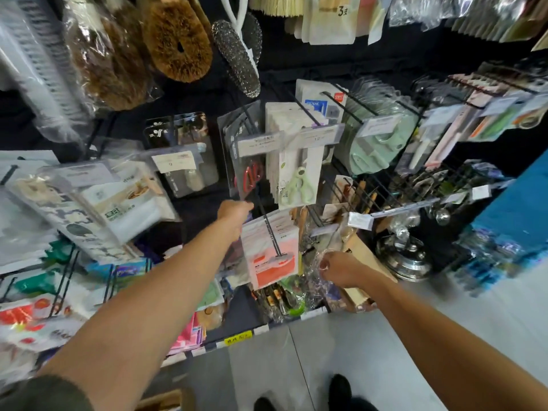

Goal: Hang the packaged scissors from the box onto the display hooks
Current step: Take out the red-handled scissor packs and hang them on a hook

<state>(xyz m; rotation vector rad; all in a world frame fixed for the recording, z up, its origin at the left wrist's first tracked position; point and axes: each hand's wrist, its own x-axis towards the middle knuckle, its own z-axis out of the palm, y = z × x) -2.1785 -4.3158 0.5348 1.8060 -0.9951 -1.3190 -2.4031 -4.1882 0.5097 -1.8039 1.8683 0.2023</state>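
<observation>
A clear pack with red-handled scissors (250,173) hangs on a black display hook (248,120) at the centre of the rack. My left hand (234,213) reaches up and pinches the bottom edge of that pack. To its right hangs a stack of white packs with pale green scissors (298,185). My right hand (338,268) is lower down and closed on crinkled clear plastic wrap (315,272), just left of a brown cardboard box (367,259). What lies in the box is hidden.
Orange and white packs (274,256) hang on a long hook between my hands. Brushes (178,40) hang above. Mint green packs (376,143) and metal pots (409,259) sit to the right. Packaged goods fill the left shelves (89,203). My shoes (341,390) stand on grey floor.
</observation>
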